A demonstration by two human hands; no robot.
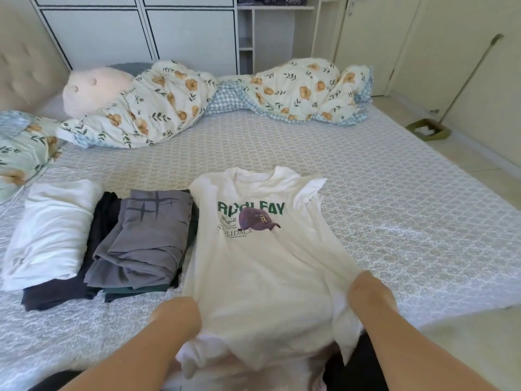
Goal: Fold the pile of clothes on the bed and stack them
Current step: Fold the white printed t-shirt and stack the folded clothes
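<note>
Head view: both hands, left hand (176, 313) and right hand (372, 294), grip the white T-shirt (265, 263) spread on the bed (394, 193).

Location type: a home bedroom. Evidence: a bed (366, 176) with a patterned sheet extends ahead of the fingers. A floral duvet (174, 105) lies bunched along the far edge, beyond the fingers. A tufted headboard (25, 77) and a floral pillow (19, 148) stand far left of the fingers. A white wardrobe (135, 26) fills the far wall. A broom (465, 80) with dustpan (428, 131) leans far right, on a tiled floor (479, 170).
</note>
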